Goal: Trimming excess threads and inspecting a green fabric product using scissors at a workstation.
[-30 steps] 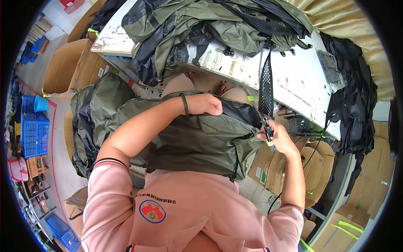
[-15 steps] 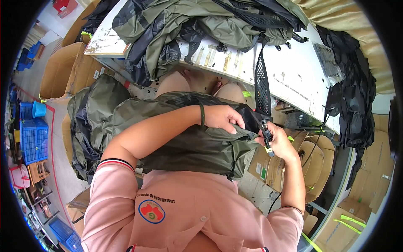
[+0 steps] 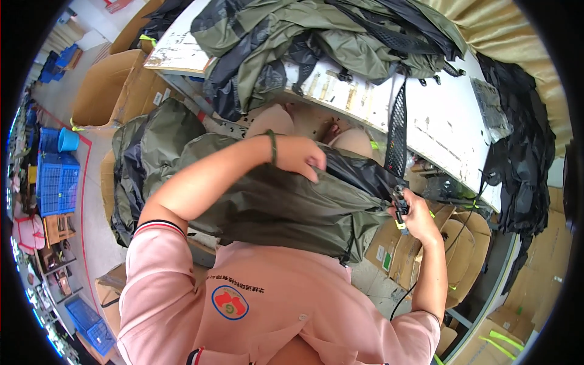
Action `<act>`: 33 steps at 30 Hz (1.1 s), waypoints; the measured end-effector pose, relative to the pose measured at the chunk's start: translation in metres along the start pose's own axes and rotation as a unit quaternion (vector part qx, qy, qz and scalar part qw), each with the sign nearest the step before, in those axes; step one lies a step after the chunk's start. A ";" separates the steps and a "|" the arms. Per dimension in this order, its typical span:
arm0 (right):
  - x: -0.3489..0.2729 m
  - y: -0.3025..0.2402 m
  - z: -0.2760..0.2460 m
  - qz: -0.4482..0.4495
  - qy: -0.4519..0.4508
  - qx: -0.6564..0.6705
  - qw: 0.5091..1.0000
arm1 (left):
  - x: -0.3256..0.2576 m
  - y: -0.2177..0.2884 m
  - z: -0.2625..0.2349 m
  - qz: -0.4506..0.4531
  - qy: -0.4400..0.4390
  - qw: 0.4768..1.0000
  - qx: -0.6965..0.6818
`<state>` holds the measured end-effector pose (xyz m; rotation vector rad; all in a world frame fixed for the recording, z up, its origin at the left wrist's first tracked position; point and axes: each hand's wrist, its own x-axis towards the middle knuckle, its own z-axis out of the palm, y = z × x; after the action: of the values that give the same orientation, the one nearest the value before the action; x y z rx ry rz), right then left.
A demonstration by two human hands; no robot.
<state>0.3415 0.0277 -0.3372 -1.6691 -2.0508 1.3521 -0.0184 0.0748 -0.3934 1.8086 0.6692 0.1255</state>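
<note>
An olive-green fabric bag (image 3: 286,207) with a black lining lies across my lap, below the edge of the white worktable (image 3: 438,121). My left hand (image 3: 301,157), a dark band on its wrist, rests on the top of the bag with fingers curled over the fabric. My right hand (image 3: 417,216) grips a small black tool (image 3: 399,204) at the bag's right edge. A black mesh strap (image 3: 398,131) hangs down from the table just above that hand.
A pile of olive and black bags (image 3: 316,42) covers the table's far side, with black fabric (image 3: 517,158) draped at the right. More olive bags (image 3: 143,158) sit at my left. Cardboard boxes (image 3: 103,91) and blue crates (image 3: 55,182) stand on the floor.
My left hand has slid to the right along the top of the bag, toward the right hand. The right hand stays at the bag's right edge with the tool.
</note>
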 end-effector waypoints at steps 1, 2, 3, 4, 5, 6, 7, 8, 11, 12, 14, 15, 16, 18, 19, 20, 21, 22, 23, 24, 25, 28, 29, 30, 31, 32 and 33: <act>0.001 0.007 -0.003 -0.025 0.001 -0.088 0.996 | -0.023 -0.007 -0.011 -0.035 0.039 0.999 0.010; 0.003 0.011 -0.004 -0.032 -0.003 -0.087 0.996 | -0.046 -0.014 -0.022 -0.059 0.059 0.993 0.084; 0.004 0.013 -0.005 -0.022 0.002 -0.093 0.995 | -0.069 -0.019 -0.029 -0.084 0.079 0.981 0.156; 0.005 0.018 -0.005 -0.011 0.008 -0.098 0.995 | -0.090 -0.024 -0.032 -0.089 0.085 0.980 0.158; 0.009 0.029 -0.004 -0.021 0.009 -0.071 0.997 | -0.110 -0.028 -0.033 -0.129 0.100 0.978 0.129; 0.011 0.035 -0.004 -0.027 0.005 -0.072 0.997 | -0.124 -0.031 -0.034 -0.168 0.116 0.974 0.098; 0.015 0.033 -0.004 -0.016 -0.010 -0.069 0.997 | -0.133 -0.032 -0.030 -0.173 0.123 0.972 0.097; 0.020 0.029 -0.004 -0.004 -0.026 -0.067 0.997 | -0.142 -0.032 -0.023 -0.156 0.164 0.973 0.036; 0.034 -0.026 -0.004 -0.051 0.002 -0.161 0.986 | -0.158 -0.028 -0.003 -0.127 0.243 0.961 -0.017; 0.042 -0.046 -0.001 -0.073 0.016 -0.208 0.975 | -0.161 -0.027 0.002 -0.115 0.272 0.955 -0.007; 0.056 -0.075 0.008 -0.090 0.011 -0.269 0.959 | -0.163 -0.028 0.007 -0.101 0.289 0.952 0.002; 0.065 -0.080 0.018 -0.142 0.002 -0.271 0.952 | -0.164 -0.029 0.009 -0.087 0.297 0.951 0.016; 0.075 -0.083 0.027 -0.193 -0.008 -0.274 0.942 | -0.164 -0.029 0.010 -0.072 0.305 0.949 0.029; 0.085 -0.107 0.044 -0.187 -0.071 -0.319 0.926 | -0.165 -0.032 0.013 -0.065 0.325 0.943 0.029; 0.089 -0.111 0.053 -0.198 -0.082 -0.324 0.922 | -0.166 -0.032 0.014 -0.068 0.324 0.943 0.033; 0.094 -0.114 0.062 -0.208 -0.093 -0.328 0.917 | -0.167 -0.033 0.015 -0.070 0.323 0.943 0.037; 0.099 -0.119 0.068 -0.192 -0.122 -0.335 0.914 | -0.167 -0.037 0.016 -0.055 0.330 0.941 0.049; 0.101 -0.120 0.074 -0.196 -0.125 -0.340 0.911 | -0.168 -0.037 0.016 -0.055 0.337 0.939 0.047; 0.104 -0.121 0.080 -0.204 -0.130 -0.340 0.909 | -0.169 -0.037 0.017 -0.054 0.336 0.938 0.064; 0.105 -0.123 0.084 -0.211 -0.134 -0.339 0.907 | -0.169 -0.036 0.017 -0.052 0.334 0.938 0.080; 0.108 -0.128 0.088 -0.200 -0.151 -0.340 0.906 | -0.170 -0.037 0.018 -0.053 0.338 0.936 0.077; 0.113 -0.139 0.098 -0.170 -0.167 -0.318 0.918 | -0.171 -0.039 0.019 -0.055 0.339 0.937 0.063; 0.114 -0.140 0.100 -0.170 -0.167 -0.319 0.917 | -0.170 -0.041 0.020 -0.051 0.341 0.937 0.063; 0.115 -0.139 0.103 -0.192 -0.163 -0.316 0.915 | -0.170 -0.042 0.020 -0.046 0.342 0.936 0.063; 0.117 -0.138 0.104 -0.213 -0.158 -0.312 0.912 | -0.170 -0.042 0.020 -0.045 0.342 0.936 0.063; 0.118 -0.137 0.105 -0.212 -0.158 -0.312 0.913 | -0.170 -0.042 0.019 -0.043 0.342 0.937 0.060; 0.119 -0.135 0.106 -0.206 -0.157 -0.311 0.914 | -0.171 -0.042 0.019 -0.042 0.340 0.938 0.057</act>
<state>0.1384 0.0780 -0.3472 -1.1010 -3.0412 0.9184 -0.1685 -0.0183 -0.3972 1.8373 1.2573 0.6910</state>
